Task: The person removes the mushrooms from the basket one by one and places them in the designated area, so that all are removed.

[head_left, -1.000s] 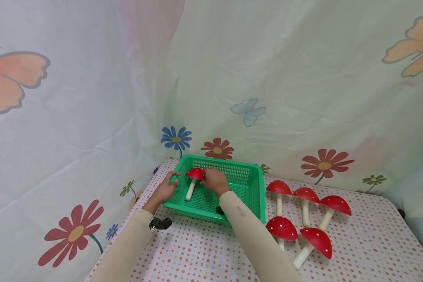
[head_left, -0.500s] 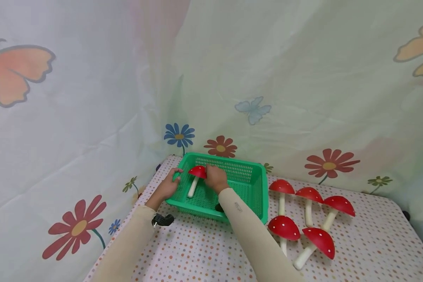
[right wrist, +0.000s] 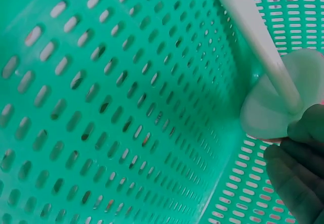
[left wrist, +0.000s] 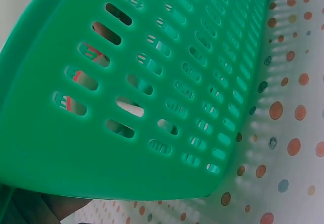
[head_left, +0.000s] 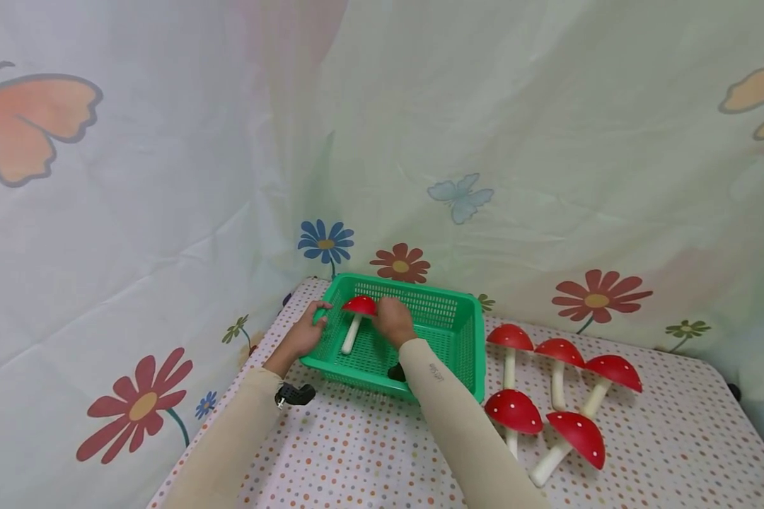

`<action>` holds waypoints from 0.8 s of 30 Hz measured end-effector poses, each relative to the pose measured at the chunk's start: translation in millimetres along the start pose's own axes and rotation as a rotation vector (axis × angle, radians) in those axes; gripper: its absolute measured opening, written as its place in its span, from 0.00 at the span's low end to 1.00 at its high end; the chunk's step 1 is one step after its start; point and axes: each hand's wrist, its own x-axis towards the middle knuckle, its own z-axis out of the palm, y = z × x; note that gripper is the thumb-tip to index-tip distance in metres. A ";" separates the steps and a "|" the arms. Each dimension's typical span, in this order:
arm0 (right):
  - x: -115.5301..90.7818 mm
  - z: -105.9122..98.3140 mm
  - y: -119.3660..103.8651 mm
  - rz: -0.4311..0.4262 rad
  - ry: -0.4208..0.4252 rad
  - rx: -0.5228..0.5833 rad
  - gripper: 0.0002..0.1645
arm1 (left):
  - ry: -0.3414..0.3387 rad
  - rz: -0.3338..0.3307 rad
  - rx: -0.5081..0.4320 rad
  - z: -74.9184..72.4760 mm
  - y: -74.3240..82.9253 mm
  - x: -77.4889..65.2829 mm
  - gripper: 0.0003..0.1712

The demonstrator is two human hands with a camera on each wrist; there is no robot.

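A green plastic basket (head_left: pixel 446 396) stands on the dotted table, and my left hand (head_left: pixel 304 334) grips its left rim. Inside, near the left wall, lies a toy mushroom (head_left: pixel 351 335) with a red, white-spotted cap and a white stem pointing toward me. My right hand (head_left: pixel 392 319) reaches into the basket and pinches the edge of that cap. From the right wrist view, the thumb and fingers (right wrist: pixel 293 181) meet at the cap's rim, and the pale underside (right wrist: pixel 268 110) shows. Only the basket's slotted wall (left wrist: pixel 126 148) fills most of the left wrist view; the left hand is mostly hidden there.
Several more toy mushrooms lie right of the basket in two rows, among them one in the back row (head_left: pixel 511 338) and one at the front right (head_left: pixel 578 438). A printed curtain (head_left: pixel 382 141) hangs close behind the table (head_left: pixel 356 452).
The head view has shifted slightly, so everything sits a little further right. Both hands keep their holds, and the mushroom stays near the basket's left wall.
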 end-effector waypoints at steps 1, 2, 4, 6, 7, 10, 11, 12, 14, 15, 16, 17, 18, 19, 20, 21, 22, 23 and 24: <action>-1.0 -0.7 0.0 0.006 -0.003 0.019 0.12 | -0.002 0.000 0.000 0.0 0.3 -0.5 0.16; -2.2 -1.4 0.1 0.016 -0.008 0.037 0.12 | -0.006 0.001 0.001 0.0 0.4 -0.7 0.16; -4.5 -3.9 0.4 0.035 -0.011 0.075 0.11 | -0.008 0.005 0.011 -0.1 1.3 -1.6 0.16; -6.5 -6.7 1.5 0.049 -0.007 0.098 0.13 | -0.004 0.006 0.021 -0.6 2.9 -2.4 0.16; -7.2 -8.2 2.2 0.051 -0.003 0.107 0.14 | -0.003 0.006 0.028 -1.0 3.5 -2.5 0.16; -10.2 -16.0 7.0 0.034 0.036 0.145 0.20 | -0.001 0.004 0.036 -1.9 6.6 -2.5 0.16; -12.1 -20.8 9.3 0.026 0.049 0.163 0.22 | -0.003 0.004 0.037 -1.6 8.5 -2.2 0.17; -14.0 -25.6 12.0 0.017 0.070 0.190 0.23 | -0.007 0.005 0.037 -1.3 10.2 -2.0 0.17; -18.0 -37.2 17.2 -0.001 0.114 0.225 0.24 | -0.012 0.008 0.042 -0.3 12.7 -1.7 0.17; -20.3 -44.2 19.7 -0.006 0.136 0.235 0.24 | -0.012 0.010 0.043 0.1 13.7 -1.8 0.17; -22.3 -51.3 22.3 -0.015 0.161 0.235 0.22 | -0.011 0.009 0.041 0.6 14.1 -2.0 0.17; -25.3 -59.7 24.4 -0.020 0.185 0.233 0.20 | -0.011 0.012 0.041 1.0 14.2 -2.1 0.18; -28.7 -68.5 27.0 -0.025 0.203 0.235 0.17 | -0.012 0.013 0.036 1.3 14.0 -2.4 0.18; -32.8 -78.3 29.2 -0.030 0.214 0.233 0.15 | -0.010 0.013 0.030 1.2 13.5 -2.9 0.18; -37.6 -87.9 31.5 -0.033 0.226 0.231 0.12 | -0.010 0.012 0.023 0.9 12.5 -3.4 0.18; -42.7 -97.8 33.7 -0.038 0.241 0.228 0.09 | -0.012 0.013 0.016 0.4 11.2 -3.9 0.18; -48.4 -107.9 35.7 -0.046 0.254 0.227 0.07 | -0.012 0.012 0.012 -0.4 9.8 -4.3 0.18; -55.1 -118.1 37.8 -0.047 0.263 0.231 0.06 | -0.015 0.010 0.007 -1.2 8.2 -4.6 0.17; -61.5 -127.3 40.6 -0.053 0.277 0.229 0.06 | -0.016 0.012 0.006 -2.3 6.7 -4.9 0.18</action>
